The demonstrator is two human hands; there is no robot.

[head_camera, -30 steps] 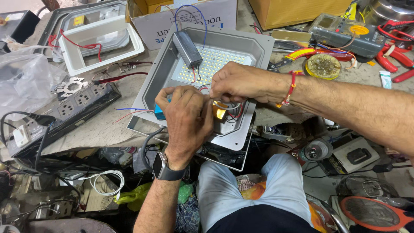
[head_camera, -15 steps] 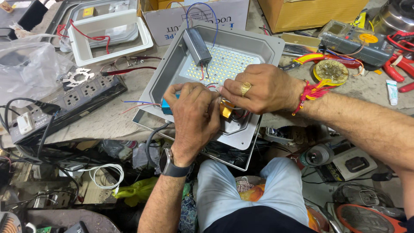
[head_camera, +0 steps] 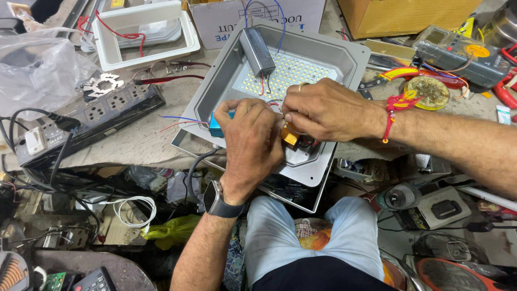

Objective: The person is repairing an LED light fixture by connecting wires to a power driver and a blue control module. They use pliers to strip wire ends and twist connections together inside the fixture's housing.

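An open grey floodlight housing (head_camera: 344,56) lies on the bench edge, its white LED board (head_camera: 293,73) showing and a grey driver box (head_camera: 257,51) with red, black and blue wires resting on top. My left hand (head_camera: 249,145), a watch on its wrist, presses down over a small blue part (head_camera: 216,127) at the housing's near edge. My right hand (head_camera: 320,110), with a ring and a red wrist thread, pinches thin wires right above an orange-yellow component (head_camera: 290,136). The two hands touch; the wire ends are hidden under the fingers.
A black power strip (head_camera: 91,116) lies at left, a white lamp frame (head_camera: 142,32) behind it, a plastic bag (head_camera: 37,70) far left. A multimeter (head_camera: 458,54), solder tin (head_camera: 426,91) and red pliers (head_camera: 506,91) sit right. Cardboard boxes stand behind. Clutter fills the floor around my knees.
My view has shifted closer. Both hands stay over the housing's near end; the right hand has turned slightly, fingers now pinching nearer the left hand.
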